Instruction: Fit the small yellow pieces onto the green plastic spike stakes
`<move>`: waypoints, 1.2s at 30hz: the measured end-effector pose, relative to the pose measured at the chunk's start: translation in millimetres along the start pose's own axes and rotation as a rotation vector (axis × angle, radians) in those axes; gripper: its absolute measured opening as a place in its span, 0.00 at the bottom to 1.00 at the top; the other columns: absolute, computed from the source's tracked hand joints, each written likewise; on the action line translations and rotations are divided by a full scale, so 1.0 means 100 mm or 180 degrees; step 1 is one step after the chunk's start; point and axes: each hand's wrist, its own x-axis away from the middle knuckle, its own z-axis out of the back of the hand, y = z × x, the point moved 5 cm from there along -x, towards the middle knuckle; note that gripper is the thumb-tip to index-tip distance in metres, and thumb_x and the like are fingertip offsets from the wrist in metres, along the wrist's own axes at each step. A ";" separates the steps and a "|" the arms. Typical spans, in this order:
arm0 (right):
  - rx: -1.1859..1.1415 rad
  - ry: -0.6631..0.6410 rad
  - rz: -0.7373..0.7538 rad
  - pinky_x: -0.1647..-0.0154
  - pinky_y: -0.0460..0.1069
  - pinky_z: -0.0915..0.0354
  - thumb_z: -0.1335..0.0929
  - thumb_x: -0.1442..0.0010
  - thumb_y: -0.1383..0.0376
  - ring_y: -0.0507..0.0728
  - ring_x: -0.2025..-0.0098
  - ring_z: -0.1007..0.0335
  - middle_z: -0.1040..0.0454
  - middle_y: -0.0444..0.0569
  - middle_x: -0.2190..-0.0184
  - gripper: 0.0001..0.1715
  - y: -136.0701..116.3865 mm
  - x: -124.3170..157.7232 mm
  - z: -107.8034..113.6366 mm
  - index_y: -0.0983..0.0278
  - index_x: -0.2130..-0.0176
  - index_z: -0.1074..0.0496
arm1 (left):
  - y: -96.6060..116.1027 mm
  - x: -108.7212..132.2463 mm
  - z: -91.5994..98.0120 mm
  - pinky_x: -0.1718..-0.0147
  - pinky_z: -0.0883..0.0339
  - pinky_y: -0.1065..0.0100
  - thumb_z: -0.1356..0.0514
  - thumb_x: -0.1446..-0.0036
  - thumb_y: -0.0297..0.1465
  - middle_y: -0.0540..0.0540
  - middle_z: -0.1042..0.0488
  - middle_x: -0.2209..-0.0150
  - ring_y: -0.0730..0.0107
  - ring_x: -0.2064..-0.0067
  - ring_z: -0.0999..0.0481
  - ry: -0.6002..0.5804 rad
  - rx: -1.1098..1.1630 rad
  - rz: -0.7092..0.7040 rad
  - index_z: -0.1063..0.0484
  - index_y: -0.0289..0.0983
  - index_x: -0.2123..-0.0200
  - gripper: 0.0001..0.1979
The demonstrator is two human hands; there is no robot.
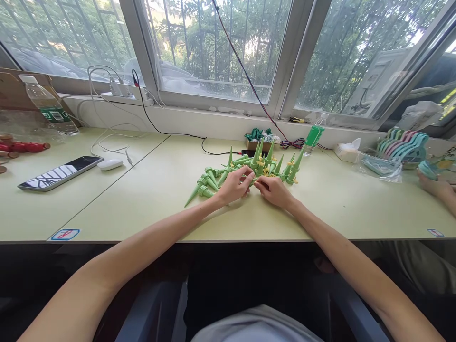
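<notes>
My left hand [235,186] is closed, its fingertips around a green plastic spike, mostly hidden, whose end shows in the narrow gap between my hands. Close beside it, my right hand [273,190] pinches at that end; what lies between its fingertips is too small to make out. Just beyond my hands spreads a pile of green plastic spikes with ridged collars. Loose spikes [194,194] lie flat on the left. On the right, several stand point up [295,166] with small yellow valve pieces [295,180] at their bases.
Behind the pile are a small box [263,146] and a green-labelled bottle [314,135]. Leftward lie a phone [60,174], a white mouse-like case [110,164] and cables. To the right are tissues [347,151], pastel hangers [402,147] and another person's hand [440,189].
</notes>
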 end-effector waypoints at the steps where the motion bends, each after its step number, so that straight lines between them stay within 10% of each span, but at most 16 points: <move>1: 0.0000 0.0000 0.0000 0.71 0.47 0.46 0.37 0.32 0.60 0.51 0.77 0.44 0.34 0.42 0.79 0.17 0.00 0.00 0.00 0.62 0.72 0.35 | 0.00 0.00 0.00 0.78 0.33 0.74 0.46 0.34 0.42 0.51 0.28 0.74 0.76 0.78 0.27 -0.0007 -0.0026 0.0004 0.33 0.36 0.63 0.15; 36: 0.0073 -0.0099 0.0018 0.69 0.47 0.44 0.37 0.32 0.62 0.52 0.75 0.39 0.30 0.44 0.77 0.13 0.01 0.01 0.01 0.63 0.68 0.30 | 0.05 -0.01 -0.02 0.70 0.32 0.71 0.47 0.34 0.42 0.48 0.25 0.69 0.72 0.70 0.26 -0.0120 -0.0566 -0.0209 0.30 0.37 0.63 0.15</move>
